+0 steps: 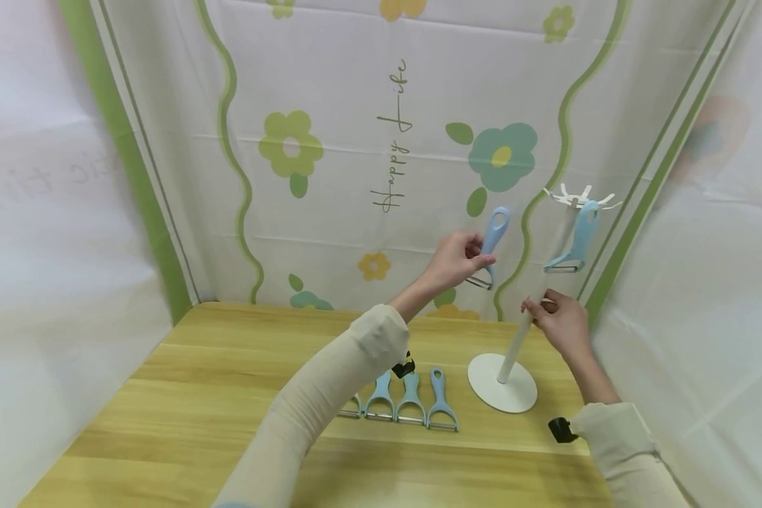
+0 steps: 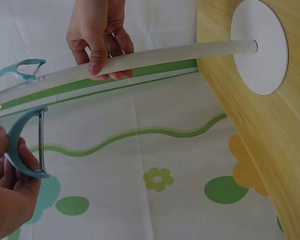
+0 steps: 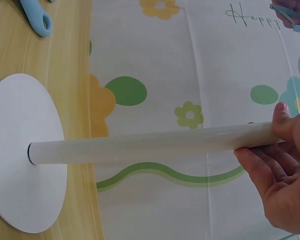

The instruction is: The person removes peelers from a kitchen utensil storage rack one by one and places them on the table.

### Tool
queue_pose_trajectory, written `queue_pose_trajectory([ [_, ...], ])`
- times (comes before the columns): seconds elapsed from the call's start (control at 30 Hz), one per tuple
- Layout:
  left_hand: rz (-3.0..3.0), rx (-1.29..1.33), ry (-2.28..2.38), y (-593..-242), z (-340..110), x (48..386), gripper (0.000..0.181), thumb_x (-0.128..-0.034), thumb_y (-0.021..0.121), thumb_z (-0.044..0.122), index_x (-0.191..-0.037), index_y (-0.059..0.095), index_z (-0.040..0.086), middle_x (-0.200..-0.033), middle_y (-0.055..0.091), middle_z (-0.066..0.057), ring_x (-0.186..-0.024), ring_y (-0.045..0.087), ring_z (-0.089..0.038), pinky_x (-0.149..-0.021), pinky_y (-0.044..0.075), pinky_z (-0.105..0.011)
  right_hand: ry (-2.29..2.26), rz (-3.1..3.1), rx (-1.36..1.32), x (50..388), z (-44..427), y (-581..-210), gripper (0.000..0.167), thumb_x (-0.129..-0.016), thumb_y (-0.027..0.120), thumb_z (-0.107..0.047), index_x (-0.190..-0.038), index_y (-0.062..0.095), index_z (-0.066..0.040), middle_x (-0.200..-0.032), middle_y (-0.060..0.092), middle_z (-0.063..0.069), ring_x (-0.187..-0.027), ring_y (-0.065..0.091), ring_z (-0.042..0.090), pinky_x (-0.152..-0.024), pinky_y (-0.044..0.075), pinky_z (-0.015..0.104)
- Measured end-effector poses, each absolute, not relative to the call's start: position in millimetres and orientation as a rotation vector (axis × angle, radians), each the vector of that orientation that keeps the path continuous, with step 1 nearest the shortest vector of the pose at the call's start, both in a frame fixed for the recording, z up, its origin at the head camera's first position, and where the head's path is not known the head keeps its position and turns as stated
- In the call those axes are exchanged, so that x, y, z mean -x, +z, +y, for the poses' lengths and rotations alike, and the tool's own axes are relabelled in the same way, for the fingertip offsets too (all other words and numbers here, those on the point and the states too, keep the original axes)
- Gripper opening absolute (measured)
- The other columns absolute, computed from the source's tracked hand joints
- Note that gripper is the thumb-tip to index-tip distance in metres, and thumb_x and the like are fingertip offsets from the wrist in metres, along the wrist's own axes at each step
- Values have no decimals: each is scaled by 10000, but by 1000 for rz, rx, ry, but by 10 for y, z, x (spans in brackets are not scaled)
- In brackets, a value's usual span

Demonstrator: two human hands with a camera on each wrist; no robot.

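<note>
My left hand (image 1: 455, 262) pinches a light blue vegetable peeler (image 1: 496, 229) by its lower handle, with the looped handle end up and the blade down. It hovers left of the white hook stand's top. In the left wrist view, the held peeler's curved head (image 2: 19, 137) and metal blade show beside the fingers. My right hand (image 1: 561, 321) grips the stand's pole (image 1: 516, 339) around mid-height, thumb on one side and fingers on the other. Another blue peeler (image 1: 584, 236) hangs from the stand's ring of hooks (image 1: 571, 200). The round white base (image 1: 485, 381) rests on the table.
Several blue peelers, one of them the rightmost peeler (image 1: 439, 395), lie in a row on the wooden table (image 1: 184, 395), partly hidden by my left sleeve. A flower-patterned curtain (image 1: 336, 233) hangs behind, and white sheets stand at both sides.
</note>
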State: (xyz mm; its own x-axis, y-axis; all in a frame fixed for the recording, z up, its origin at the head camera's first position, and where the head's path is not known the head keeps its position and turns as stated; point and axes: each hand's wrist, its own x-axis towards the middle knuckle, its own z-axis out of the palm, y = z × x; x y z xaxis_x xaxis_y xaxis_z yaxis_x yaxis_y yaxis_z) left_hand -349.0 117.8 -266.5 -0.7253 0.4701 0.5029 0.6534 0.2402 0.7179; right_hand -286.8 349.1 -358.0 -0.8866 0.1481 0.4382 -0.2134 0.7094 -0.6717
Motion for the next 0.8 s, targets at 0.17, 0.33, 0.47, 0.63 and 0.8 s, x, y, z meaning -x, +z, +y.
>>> queue_pose_trajectory([
  [0.17,-2330,1074,-1471,-2725,1094,3484,206,-903,739,124,-1034,666,-18,-898,716,-121,-713,627,-98,-642,513,-148,1075,-2450,-58,2871,3489,-3585,435,-990,603,-376,-1105,682,37,-1049,727,271,-756,505,-251,-641,548,106],
  [0.33,-2332,1069,-1515,-2780,1008,3478,214,-898,740,98,-1047,663,-35,-908,721,-129,-732,653,-118,-664,548,-168,1096,-2445,-60,2873,3492,-3574,437,-989,609,-365,-1130,679,42,-1057,724,275,-757,509,-250,-647,543,97],
  [0.47,-2322,1061,-1582,-2827,951,3469,216,-899,734,79,-1052,658,-53,-913,722,-149,-745,668,-132,-685,576,-201,1103,-2446,-72,2867,3489,-3570,448,-987,611,-373,-1136,679,44,-1056,724,276,-761,522,-238,-649,549,105],
  [0.63,-2343,1040,-1640,-2877,867,3427,197,-902,727,73,-1045,664,-47,-923,724,-165,-774,690,-169,-707,597,-233,1094,-2450,-62,2868,3495,-3566,438,-984,615,-370,-1129,682,38,-1054,727,268,-758,517,-244,-651,551,108],
  [0.8,-2374,992,-1656,-2931,761,3369,205,-895,735,73,-1054,667,-36,-934,727,-162,-807,704,-205,-699,589,-204,1103,-2452,-60,2872,3511,-3574,457,-982,614,-379,-1159,677,38,-1067,722,271,-763,511,-249,-660,557,118],
])
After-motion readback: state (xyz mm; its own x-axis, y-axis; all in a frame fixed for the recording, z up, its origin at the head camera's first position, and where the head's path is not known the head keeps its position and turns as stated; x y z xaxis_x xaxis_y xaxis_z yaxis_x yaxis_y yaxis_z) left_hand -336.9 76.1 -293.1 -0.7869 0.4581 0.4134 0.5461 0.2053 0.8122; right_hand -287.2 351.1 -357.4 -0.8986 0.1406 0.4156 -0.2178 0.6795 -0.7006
